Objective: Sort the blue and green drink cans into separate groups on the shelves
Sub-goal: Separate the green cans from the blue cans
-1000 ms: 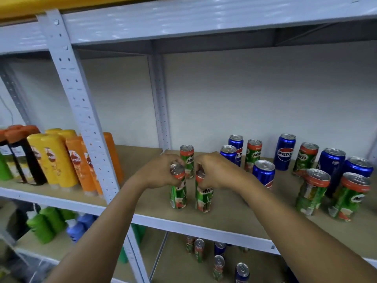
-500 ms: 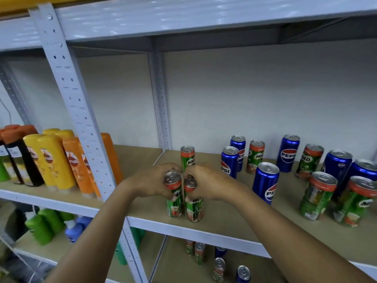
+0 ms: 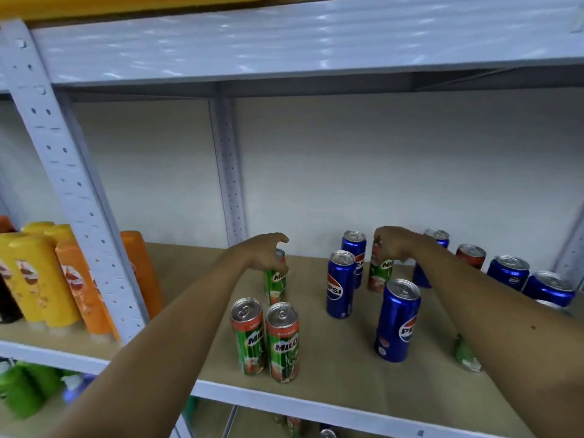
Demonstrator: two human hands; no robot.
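Observation:
Two green Milo cans (image 3: 248, 336) (image 3: 282, 343) stand side by side near the front edge of the brown shelf board (image 3: 341, 368). Behind them my left hand (image 3: 264, 254) curls over the top of a third green can (image 3: 275, 284). My right hand (image 3: 395, 245) grips the top of another green can (image 3: 380, 273) among the blue Pepsi cans (image 3: 339, 284) (image 3: 396, 320) (image 3: 355, 254). More blue cans (image 3: 508, 271) (image 3: 548, 287) and a green can (image 3: 471, 254) stand at the right. My right forearm hides most of one more green can (image 3: 464, 355).
A perforated white upright (image 3: 72, 191) separates this bay from orange and yellow bottles (image 3: 79, 279) on the left. A rear post (image 3: 229, 172) stands behind my left hand. Green bottles (image 3: 22, 390) and several cans (image 3: 294, 425) sit on the shelf below.
Both hands let go of the two green cans at the front. They reached back, the left to a green can behind, the right to one among the blue cans.

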